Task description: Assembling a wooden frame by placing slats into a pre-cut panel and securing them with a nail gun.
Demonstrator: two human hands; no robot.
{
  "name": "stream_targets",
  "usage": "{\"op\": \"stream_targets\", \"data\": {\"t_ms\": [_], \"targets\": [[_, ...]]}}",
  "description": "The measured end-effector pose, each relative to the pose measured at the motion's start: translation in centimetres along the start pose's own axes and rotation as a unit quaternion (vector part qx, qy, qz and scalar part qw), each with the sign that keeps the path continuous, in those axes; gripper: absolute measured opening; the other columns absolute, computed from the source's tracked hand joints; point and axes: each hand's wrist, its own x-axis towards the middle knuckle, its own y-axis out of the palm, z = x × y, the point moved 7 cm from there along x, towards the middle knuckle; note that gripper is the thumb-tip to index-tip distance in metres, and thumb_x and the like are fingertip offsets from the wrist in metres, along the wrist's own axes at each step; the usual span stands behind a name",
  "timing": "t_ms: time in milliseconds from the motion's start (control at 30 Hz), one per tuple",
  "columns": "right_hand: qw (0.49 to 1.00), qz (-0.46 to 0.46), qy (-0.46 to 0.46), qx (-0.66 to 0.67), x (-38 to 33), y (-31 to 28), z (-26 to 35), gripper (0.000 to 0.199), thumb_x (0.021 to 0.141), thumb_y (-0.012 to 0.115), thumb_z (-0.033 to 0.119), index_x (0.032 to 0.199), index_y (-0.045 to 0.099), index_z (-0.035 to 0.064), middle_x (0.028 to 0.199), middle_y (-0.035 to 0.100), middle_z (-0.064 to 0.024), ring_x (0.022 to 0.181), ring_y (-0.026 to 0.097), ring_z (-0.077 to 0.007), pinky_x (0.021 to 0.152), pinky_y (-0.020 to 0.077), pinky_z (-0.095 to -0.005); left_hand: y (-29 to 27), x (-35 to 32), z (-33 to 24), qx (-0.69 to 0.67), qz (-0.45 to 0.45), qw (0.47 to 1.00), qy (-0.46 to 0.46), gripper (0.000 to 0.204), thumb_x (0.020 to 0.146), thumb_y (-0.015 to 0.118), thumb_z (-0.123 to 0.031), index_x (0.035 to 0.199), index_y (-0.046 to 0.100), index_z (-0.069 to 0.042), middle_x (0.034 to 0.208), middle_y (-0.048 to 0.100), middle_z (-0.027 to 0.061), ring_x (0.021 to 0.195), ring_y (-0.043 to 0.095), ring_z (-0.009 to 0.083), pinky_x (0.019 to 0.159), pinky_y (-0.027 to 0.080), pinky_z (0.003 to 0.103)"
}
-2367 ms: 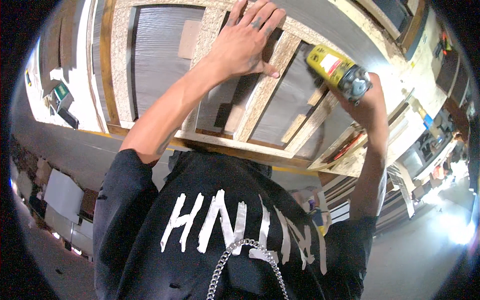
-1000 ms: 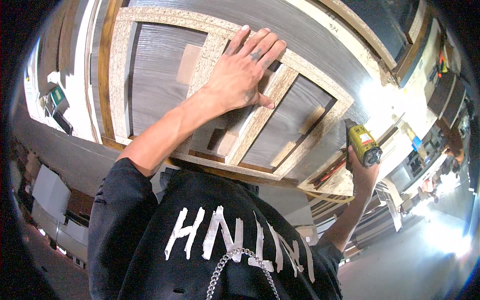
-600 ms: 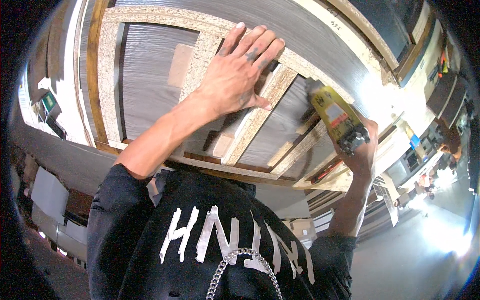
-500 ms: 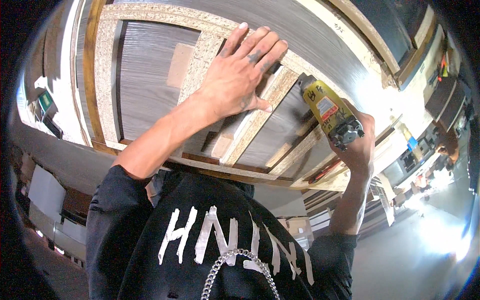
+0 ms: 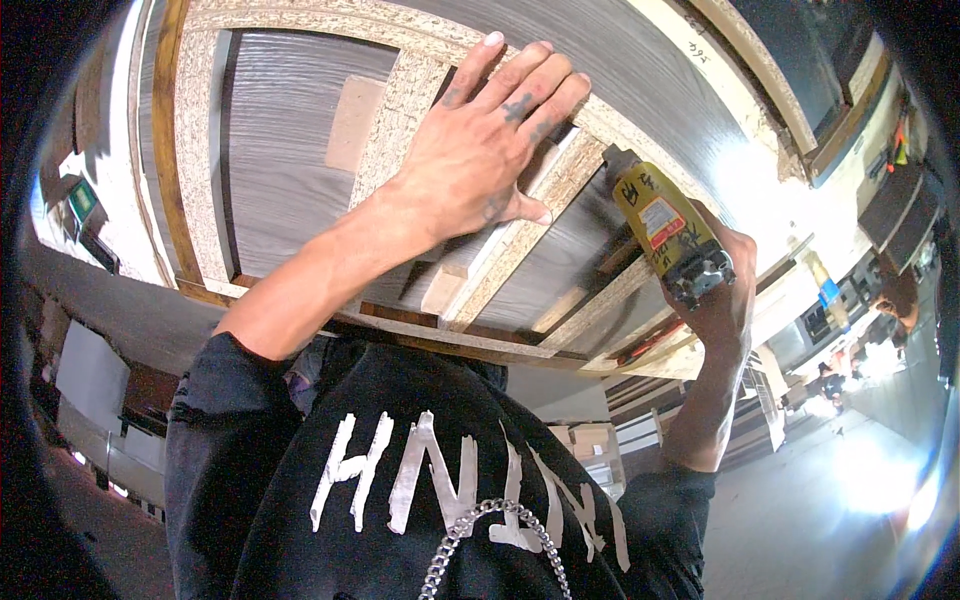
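A yellow pneumatic nail gun (image 5: 650,212) with a dark nose is gripped in my right hand (image 5: 738,268), whose fingers are partly hidden behind the tool. Its nose is at the far rail of a particleboard frame (image 5: 410,95), beside a slanted crosspiece; whether it touches cannot be made out. My left hand (image 5: 475,150) lies spread over the frame to the left of the nail gun, fingertips on the far rail and thumb on the crosspiece (image 5: 530,225). Grey wood-grain board (image 5: 285,165) shows between the frame strips.
A small wood block (image 5: 355,122) lies on the board within the left bay. Further strips (image 5: 610,305) cross the right bays, with a dark and red item (image 5: 645,345) near the frame's right end. Another framed panel (image 5: 770,80) stands beyond, and a bright workshop floor (image 5: 820,500) shows at right.
The nail gun has moved slightly to the right and its angle has shifted a little. My left hand keeps its place on the frame; the whole view has shifted slightly.
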Motion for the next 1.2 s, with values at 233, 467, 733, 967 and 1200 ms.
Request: {"op": "stream_targets", "data": {"t_ms": [233, 467, 733, 967, 1200], "targets": [[0.998, 0.032, 0.044, -0.002, -0.3, -0.2, 0.4, 0.065, 0.058, 0.079, 0.006, 0.12, 0.062, -0.0027, 0.087, 0.069, -0.0155, 0.076, 0.067, -0.0276, 0.074, 0.0552, -0.0387, 0.0, 0.1, -0.2, 0.0, -0.001, 1.0, 0.004, 0.12, 0.051, 0.085, -0.058, 0.15, 0.031, -0.016, 0.149, 0.038, 0.0049, 0.144, 0.027, 0.0255, 0.122, 0.013, 0.049], [0.995, 0.01, 0.075, -0.068, -0.9, -0.3, 0.6, 0.076, 0.058, 0.086, 0.003, 0.13, 0.059, 0.0039, 0.115, 0.063, -0.0142, 0.104, 0.058, -0.0308, 0.09, 0.0492, -0.0422, 0.0, 0.0, 0.0, -0.006, -0.011, 1.0, 0.006, 0.121, 0.051, 0.085, -0.056, 0.15, 0.031, -0.014, 0.147, 0.038, 0.0062, 0.144, 0.028, 0.0259, 0.122, 0.014, 0.049], [0.996, 0.032, 0.074, 0.035, -0.1, 0.6, 0.1, 0.066, 0.062, 0.083, 0.006, 0.123, 0.061, -0.0005, 0.101, 0.068, -0.0148, 0.093, 0.064, -0.0302, 0.087, 0.0499, -0.0441, -0.2, -0.2, 0.0, -0.021, -0.02, 1.0, 0.008, 0.12, 0.051, 0.085, -0.055, 0.149, 0.03, -0.014, 0.146, 0.039, 0.0072, 0.143, 0.029, 0.0265, 0.122, 0.014, 0.049], [0.999, 0.011, 0.03, 0.001, 0.0, 0.3, 0.8, 0.061, 0.061, 0.081, 0.003, 0.118, 0.062, -0.0021, 0.091, 0.07, -0.0151, 0.08, 0.068, -0.0284, 0.078, 0.0538, -0.0408, -0.1, 0.0, -0.2, -0.014, -0.009, 1.0, 0.009, 0.12, 0.052, 0.084, -0.056, 0.149, 0.03, -0.014, 0.146, 0.039, 0.0074, 0.143, 0.029, 0.0261, 0.121, 0.015, 0.049], [0.986, -0.047, -0.112, -0.11, 0.3, -0.8, 3.2, 0.053, 0.063, 0.078, 0.001, 0.114, 0.064, -0.0002, 0.086, 0.07, -0.0134, 0.07, 0.069, -0.0292, 0.067, 0.0556, -0.0393, 0.0, -0.1, -0.1, -0.008, -0.008, 1.0, 0.009, 0.119, 0.053, 0.085, -0.056, 0.149, 0.03, -0.012, 0.146, 0.039, 0.0086, 0.143, 0.03, 0.0262, 0.122, 0.015, 0.049]]}}
